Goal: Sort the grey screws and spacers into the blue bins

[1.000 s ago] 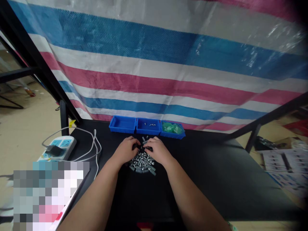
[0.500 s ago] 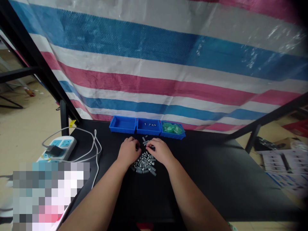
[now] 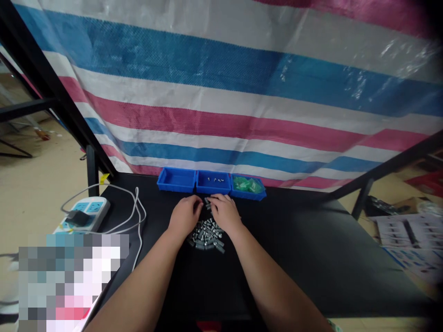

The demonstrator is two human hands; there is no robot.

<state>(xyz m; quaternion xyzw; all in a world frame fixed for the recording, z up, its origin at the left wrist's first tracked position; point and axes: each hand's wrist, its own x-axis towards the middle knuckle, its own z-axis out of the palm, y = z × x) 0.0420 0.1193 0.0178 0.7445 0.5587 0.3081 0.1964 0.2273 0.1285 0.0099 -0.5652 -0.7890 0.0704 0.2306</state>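
Your left hand and right hand look loosely curled (can't tell if either's gripping anything), so with those small grey metal cylinders between them, just past the silvery metal heap on the flat black table, I'd pinch lightly.

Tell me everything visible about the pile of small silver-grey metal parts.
The pile of small silver-grey, metal-looking parts mixes duller, stubby cylinders with shinier, rounded pieces, lying loose at many angles. It rests on the flat black tabletop, between the wrists. The left hand is at its far left side, the right hand at its far right; whether either touches it is unclear.
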